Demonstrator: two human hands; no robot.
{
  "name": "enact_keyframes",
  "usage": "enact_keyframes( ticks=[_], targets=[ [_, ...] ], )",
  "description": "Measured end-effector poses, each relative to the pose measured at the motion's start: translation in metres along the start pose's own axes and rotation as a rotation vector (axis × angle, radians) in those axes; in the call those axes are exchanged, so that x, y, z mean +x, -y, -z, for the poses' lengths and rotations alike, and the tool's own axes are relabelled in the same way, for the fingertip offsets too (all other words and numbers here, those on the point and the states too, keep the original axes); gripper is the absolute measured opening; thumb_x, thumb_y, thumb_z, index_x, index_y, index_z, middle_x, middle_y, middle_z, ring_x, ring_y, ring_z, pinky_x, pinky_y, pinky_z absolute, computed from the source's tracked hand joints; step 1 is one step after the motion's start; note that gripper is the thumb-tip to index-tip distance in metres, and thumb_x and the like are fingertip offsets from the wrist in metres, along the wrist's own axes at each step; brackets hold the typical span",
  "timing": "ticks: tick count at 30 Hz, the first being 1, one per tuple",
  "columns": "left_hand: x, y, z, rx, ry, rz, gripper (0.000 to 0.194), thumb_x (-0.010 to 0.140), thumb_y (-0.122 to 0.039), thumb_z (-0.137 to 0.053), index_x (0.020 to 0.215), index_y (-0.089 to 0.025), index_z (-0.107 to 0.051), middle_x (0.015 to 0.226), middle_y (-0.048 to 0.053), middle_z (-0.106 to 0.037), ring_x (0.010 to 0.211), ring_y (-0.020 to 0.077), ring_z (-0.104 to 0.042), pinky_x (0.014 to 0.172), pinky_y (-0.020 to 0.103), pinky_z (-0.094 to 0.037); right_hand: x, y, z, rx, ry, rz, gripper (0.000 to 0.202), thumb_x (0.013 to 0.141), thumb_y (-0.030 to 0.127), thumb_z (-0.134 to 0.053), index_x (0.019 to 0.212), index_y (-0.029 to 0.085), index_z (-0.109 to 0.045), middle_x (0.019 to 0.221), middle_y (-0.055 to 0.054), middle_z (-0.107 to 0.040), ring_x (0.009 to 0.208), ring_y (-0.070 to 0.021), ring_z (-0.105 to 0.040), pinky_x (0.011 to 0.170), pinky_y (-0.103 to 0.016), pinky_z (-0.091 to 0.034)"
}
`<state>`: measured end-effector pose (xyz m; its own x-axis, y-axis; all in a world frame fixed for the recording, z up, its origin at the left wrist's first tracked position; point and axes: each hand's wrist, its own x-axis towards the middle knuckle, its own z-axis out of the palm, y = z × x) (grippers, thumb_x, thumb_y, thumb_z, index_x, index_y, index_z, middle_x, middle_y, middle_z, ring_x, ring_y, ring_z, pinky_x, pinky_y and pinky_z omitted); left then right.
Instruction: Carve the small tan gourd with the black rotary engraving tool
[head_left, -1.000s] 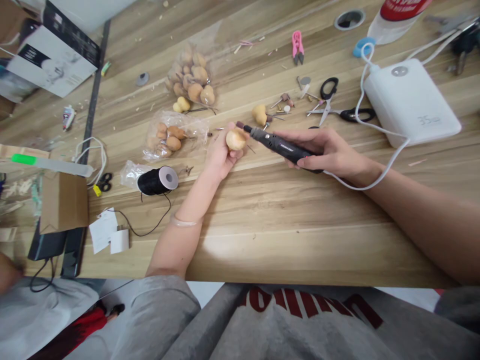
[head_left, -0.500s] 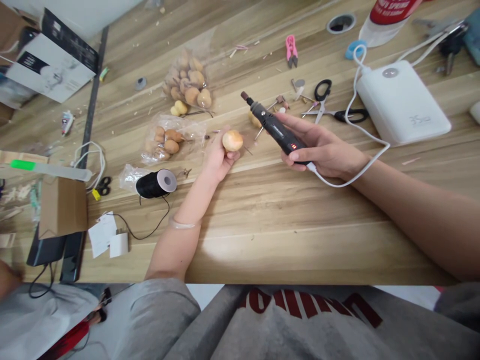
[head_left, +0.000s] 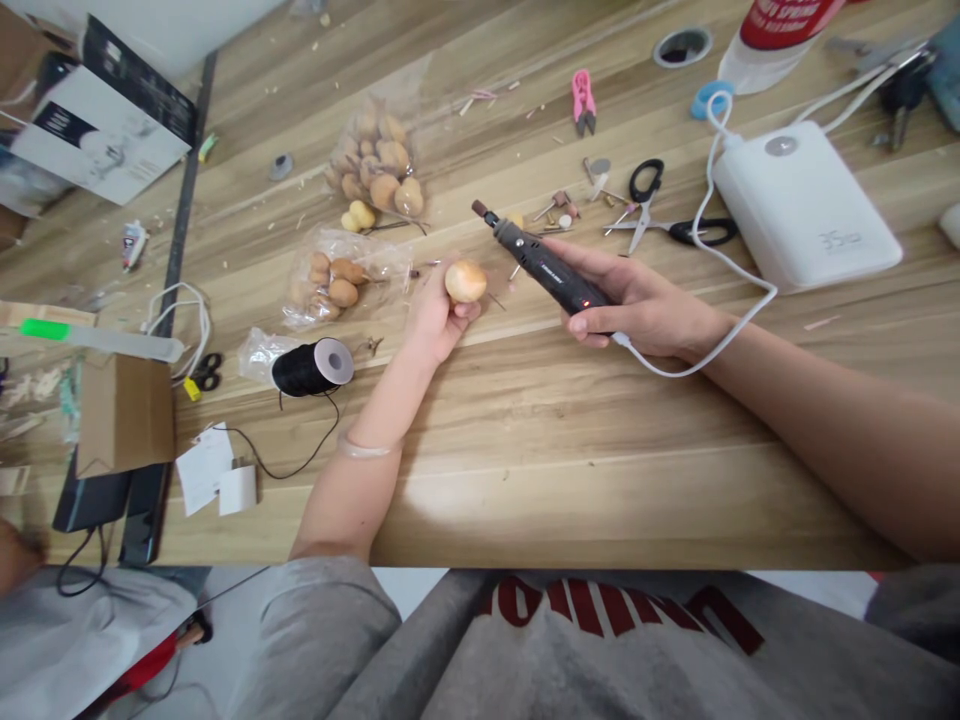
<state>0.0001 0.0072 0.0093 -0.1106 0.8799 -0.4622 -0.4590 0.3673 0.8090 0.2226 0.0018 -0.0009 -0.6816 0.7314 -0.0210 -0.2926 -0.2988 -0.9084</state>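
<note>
A small pale-brown gourd (head_left: 466,281) is gripped by my left hand (head_left: 437,318), its rounded end facing up. My right hand (head_left: 645,305) is wrapped round a black rotary tool (head_left: 555,272) with a brown grinding bit, a lit red light and a white cable at its rear. The bit points left, above and just right of the gourd, apart from it. Left of my left hand lie a clear bag of small gourds (head_left: 334,285) and a black cord spool (head_left: 313,367). Farther back is a fuller bag of gourds (head_left: 379,160).
Scissors (head_left: 645,215), loose grinding bits (head_left: 559,205) and pink snips (head_left: 583,100) lie behind my right hand. A white power bank (head_left: 810,215) and a bottle (head_left: 776,45) stand at right. At left are a cardboard box (head_left: 126,415), a white charger (head_left: 238,490) and another person's sleeve (head_left: 112,620).
The rotary tool's tip has shifted slightly left and down, nearer the gourd. Its indicator now shows a single red light. My left hand and the gourd have hardly moved.
</note>
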Motion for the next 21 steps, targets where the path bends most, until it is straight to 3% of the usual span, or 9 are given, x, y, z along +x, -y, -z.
enact_keyframes(
  ticks=[4,9,14,18,21],
  targets=[
    [-0.0006,-0.0004,-0.0005,-0.016,0.013,-0.004,0.034,0.094,-0.03,-0.051,0.063,-0.017,-0.047,0.056,-0.002,-0.061,0.034,0.0004,-0.032,0.034,0.015,-0.025,0.0004,-0.0006,-0.0013,0.013,-0.003,0.003,0.081,0.07,0.009,-0.078,0.143,0.024,-0.047,0.085,0.003,-0.065,0.056,-0.0089,-0.046,0.044,-0.021,-0.039],
    [-0.0003,-0.0014,-0.0008,-0.028,-0.001,0.02,0.036,0.095,-0.031,-0.049,0.062,-0.018,-0.048,0.056,-0.002,-0.059,0.034,0.0007,-0.03,0.034,0.016,-0.025,0.0,0.0008,-0.0038,0.02,-0.016,-0.009,0.081,0.068,0.006,-0.076,0.142,0.021,-0.049,0.076,0.004,-0.062,0.054,-0.0088,-0.045,0.042,-0.02,-0.038],
    [0.0014,-0.0018,-0.0002,-0.031,-0.004,0.038,0.035,0.094,-0.042,-0.05,0.069,-0.019,-0.059,0.056,-0.001,-0.06,0.035,0.0016,-0.036,0.036,0.016,-0.029,0.0004,-0.0002,-0.0003,-0.03,-0.025,-0.018,0.076,0.068,0.009,-0.078,0.139,0.02,-0.053,0.078,0.003,-0.062,0.052,-0.0073,-0.048,0.041,-0.019,-0.039],
    [0.0034,-0.0008,0.0017,-0.046,-0.011,0.03,0.029,0.093,-0.043,-0.052,0.079,-0.021,-0.065,0.056,-0.002,-0.061,0.037,0.0023,-0.041,0.037,0.016,-0.033,0.001,-0.0032,0.0029,-0.06,-0.002,-0.018,0.079,0.069,0.012,-0.079,0.141,0.021,-0.051,0.068,0.005,-0.06,0.053,-0.009,-0.049,0.043,-0.019,-0.041],
    [0.0043,-0.0003,0.0023,-0.061,-0.001,0.023,0.027,0.09,-0.044,-0.057,0.081,-0.02,-0.067,0.058,-0.001,-0.063,0.039,0.0029,-0.044,0.038,0.015,-0.035,0.0016,-0.0038,0.0034,-0.073,-0.016,-0.023,0.078,0.066,0.011,-0.081,0.139,0.022,-0.054,0.078,0.004,-0.063,0.054,-0.0083,-0.049,0.044,-0.019,-0.041]
  ],
)
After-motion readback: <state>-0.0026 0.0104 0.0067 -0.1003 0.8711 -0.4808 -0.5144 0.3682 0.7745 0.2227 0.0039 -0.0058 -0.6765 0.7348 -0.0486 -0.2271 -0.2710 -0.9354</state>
